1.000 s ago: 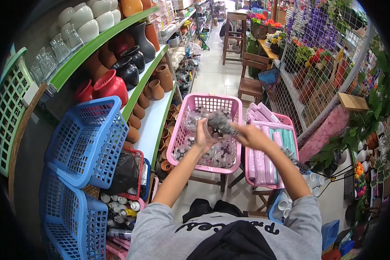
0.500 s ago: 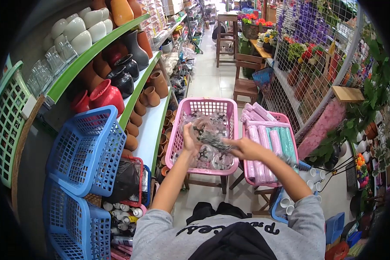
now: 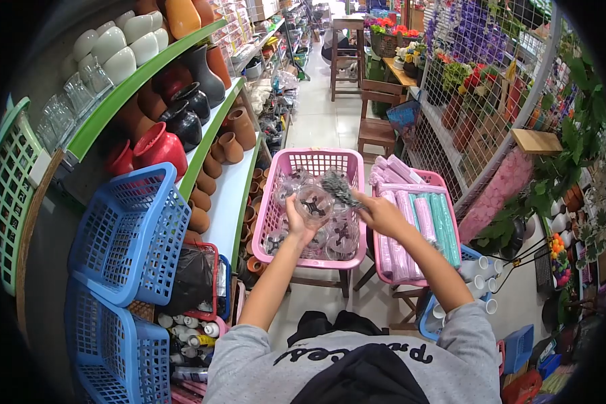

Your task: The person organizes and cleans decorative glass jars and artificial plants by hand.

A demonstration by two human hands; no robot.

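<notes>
My left hand (image 3: 301,225) grips a clear round plastic container (image 3: 314,203) with a black branching shape showing through it. Fingers wrapped round its handle, my right hand (image 3: 386,217) holds a grey fluffy duster (image 3: 339,188), whose bristle head overlaps the container's upper right edge in this view. Both hands are over a pink plastic basket (image 3: 357,161). Inside it lie several more clear containers (image 3: 341,237) with similar black shapes.
A second pink basket (image 3: 455,195) holds pink and teal wrapped rolls (image 3: 440,222). Blue baskets (image 3: 124,229) stand at left below green-edged shelves (image 3: 239,87) of pots. A wooden chair (image 3: 378,131) and a white wire grid (image 3: 475,128) flank the aisle.
The duster head has swung up and away from me, with my right hand slightly higher. The container in my left hand now shows its round face more fully.
</notes>
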